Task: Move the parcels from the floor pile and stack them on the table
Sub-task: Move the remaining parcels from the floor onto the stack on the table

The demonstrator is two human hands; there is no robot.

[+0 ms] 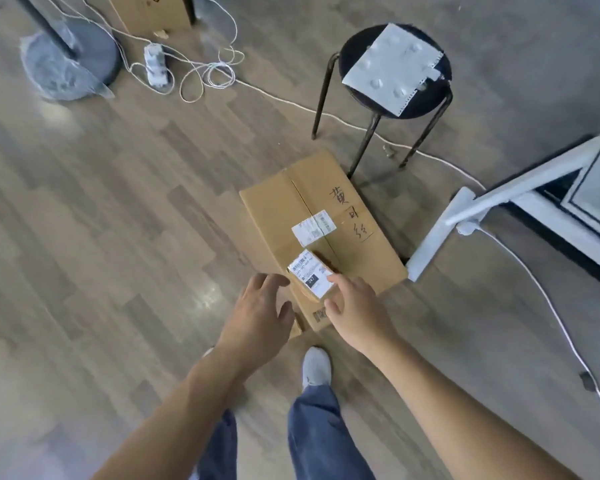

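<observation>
A large flat cardboard parcel [312, 209] with handwritten marks and a white label lies on the wooden floor. On its near end sits a small brown parcel [310, 276] with a white shipping label. My right hand [355, 303] reaches to the small parcel's right side, fingers touching its edge and label. My left hand [260, 306] hovers just left of it with fingers spread, apart from the parcel. A thin sliver of another cardboard piece [297, 325] shows under my left hand.
A black round stool [392, 77] carrying a grey padded envelope [394, 67] stands behind the big parcel. A white table frame [499, 199] is at the right. White cables [205, 71], a power strip [156, 64] and a round stand base [73, 60] lie far left.
</observation>
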